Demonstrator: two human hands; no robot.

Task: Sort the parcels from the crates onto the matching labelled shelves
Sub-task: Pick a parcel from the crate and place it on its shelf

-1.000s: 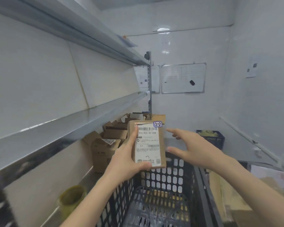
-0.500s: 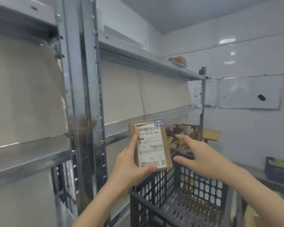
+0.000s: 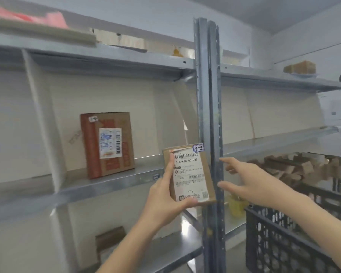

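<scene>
My left hand (image 3: pixel 163 198) grips a small brown parcel (image 3: pixel 189 174) upright by its left edge and bottom, in front of the metal shelving. The parcel bears a white shipping label and a small tag reading "2-2" at its top right corner. To the right of the parcel my right hand (image 3: pixel 246 182) hovers with fingers spread, holding nothing. A larger brown and red parcel (image 3: pixel 107 143) stands upright on the middle shelf (image 3: pixel 110 182) of the left bay. A small tag (image 3: pixel 156 176) sits on that shelf's front edge.
A steel upright post (image 3: pixel 210 115) divides the two shelf bays, just behind the held parcel. A dark plastic crate (image 3: pixel 283 239) stands at the lower right. Several cardboard boxes (image 3: pixel 291 168) lie under the right bay's shelf. A yellow tape roll (image 3: pixel 236 206) sits beside the crate.
My view has swung left from the right bay to the left bay, bringing the standing red-brown parcel into sight. Both hands keep their pose with the small parcel.
</scene>
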